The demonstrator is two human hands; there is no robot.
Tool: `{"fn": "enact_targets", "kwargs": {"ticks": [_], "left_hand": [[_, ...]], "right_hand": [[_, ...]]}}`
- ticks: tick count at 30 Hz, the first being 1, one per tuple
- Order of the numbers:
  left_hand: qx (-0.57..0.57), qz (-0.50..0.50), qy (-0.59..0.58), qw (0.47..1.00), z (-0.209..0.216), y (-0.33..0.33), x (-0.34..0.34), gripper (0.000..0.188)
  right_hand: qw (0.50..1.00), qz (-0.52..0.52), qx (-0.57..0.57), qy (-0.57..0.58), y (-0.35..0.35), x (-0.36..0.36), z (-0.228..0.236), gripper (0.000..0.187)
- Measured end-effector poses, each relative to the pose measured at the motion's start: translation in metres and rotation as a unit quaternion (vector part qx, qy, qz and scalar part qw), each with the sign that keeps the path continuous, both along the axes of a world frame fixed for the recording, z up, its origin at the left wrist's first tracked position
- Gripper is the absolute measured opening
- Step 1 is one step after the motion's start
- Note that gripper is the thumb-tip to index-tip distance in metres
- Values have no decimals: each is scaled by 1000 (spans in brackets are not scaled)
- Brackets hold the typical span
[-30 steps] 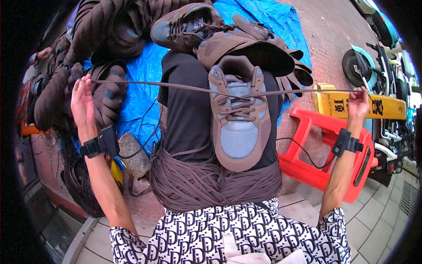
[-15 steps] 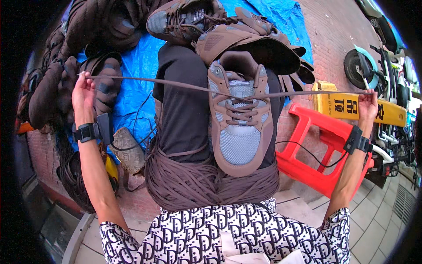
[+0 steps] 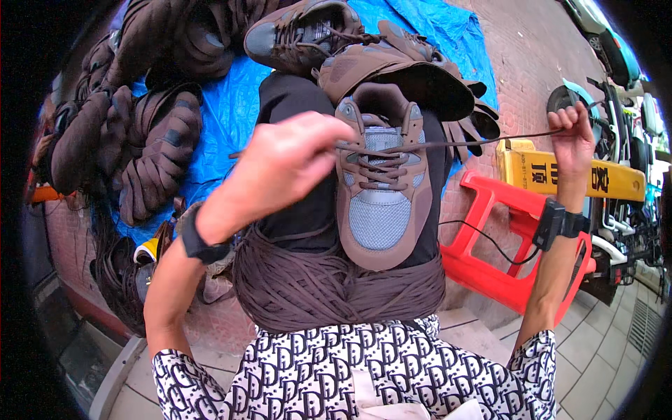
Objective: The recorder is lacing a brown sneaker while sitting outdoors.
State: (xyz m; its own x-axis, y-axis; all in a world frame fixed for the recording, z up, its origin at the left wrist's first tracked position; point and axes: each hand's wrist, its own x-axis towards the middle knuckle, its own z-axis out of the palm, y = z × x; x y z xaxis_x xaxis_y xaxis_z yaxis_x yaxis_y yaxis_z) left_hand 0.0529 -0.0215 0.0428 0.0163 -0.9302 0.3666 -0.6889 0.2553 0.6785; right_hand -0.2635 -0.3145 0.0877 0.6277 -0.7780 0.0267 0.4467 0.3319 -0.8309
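Observation:
A brown and grey-blue sneaker [image 3: 381,224] rests on my lap, toe toward me, its lower eyelets laced. From it a brown shoelace [image 3: 483,143] runs taut to the right, where my right hand [image 3: 575,136] pinches it, raised above the yellow board. My left hand [image 3: 290,164] is at the left side of the sneaker's collar, fingertips near the lacing; motion smears its fingers, so its grip cannot be made out. A short bit of lace shows left of that hand. Across my thighs lies a thick bundle of brown laces [image 3: 294,287].
More brown sneakers [image 3: 301,38] lie beyond my knees on a blue tarp [image 3: 455,42]. Strung shoe uppers [image 3: 164,147] pile up at the left. A red plastic stool [image 3: 483,273] and a yellow board [image 3: 623,183] stand at the right, with parked two-wheelers behind. Thin cables hang from both wrist straps.
My left hand has swung from far left in to the sneaker, and the left stretch of lace is no longer drawn out. My right hand has risen slightly, still holding its lace.

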Motion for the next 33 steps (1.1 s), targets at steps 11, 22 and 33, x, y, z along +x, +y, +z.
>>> {"fn": "enact_targets", "kwargs": {"ticks": [11, 22, 33], "left_hand": [[-107, -96, -284, 948, -15, -21, -14, 12], [-35, -21, -285, 958, -47, -1, -37, 20], [104, 231, 148, 956, -30, 42, 40, 23]], "right_hand": [[999, 6, 27, 36, 20, 16, -19, 21], [971, -236, 32, 36, -48, -105, -34, 20], [999, 4, -30, 14, -35, -76, -33, 28]]}}
